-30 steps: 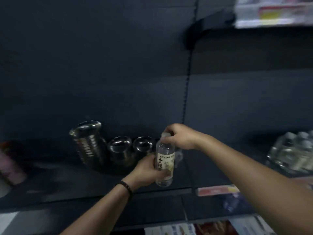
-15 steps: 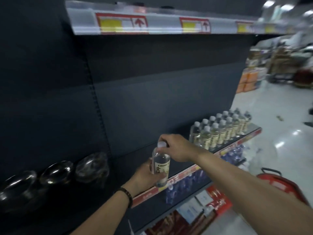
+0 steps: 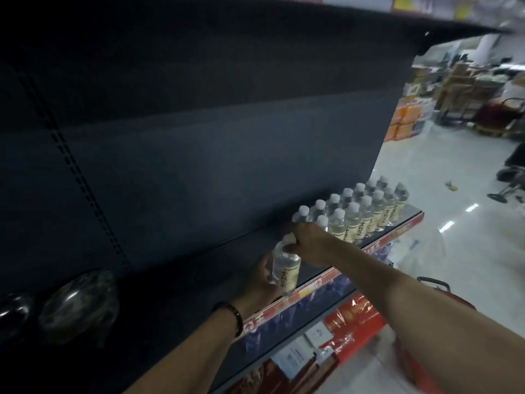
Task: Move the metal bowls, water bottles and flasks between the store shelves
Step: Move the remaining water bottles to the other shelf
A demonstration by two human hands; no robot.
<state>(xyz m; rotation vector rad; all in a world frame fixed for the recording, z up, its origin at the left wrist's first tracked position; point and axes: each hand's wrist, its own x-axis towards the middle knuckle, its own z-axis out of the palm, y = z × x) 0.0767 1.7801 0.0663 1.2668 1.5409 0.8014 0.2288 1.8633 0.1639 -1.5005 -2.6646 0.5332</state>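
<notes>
Since half a second ago, the water bottle (image 3: 285, 268) is travelling right along the dark shelf (image 3: 199, 277), nearing the stocked bottle rows (image 3: 355, 220). I am seeing the left hand (image 3: 262, 284) wrapping its body and the right hand (image 3: 308, 243) pinching its white cap, above the shelf's front edge. Metal bowls (image 3: 79, 302) are sitting well apart, far left.

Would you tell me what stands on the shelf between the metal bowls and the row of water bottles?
Head view: nothing stands there; the dark shelf looks bare, with only the held bottle, left hand and right hand over it.
</notes>
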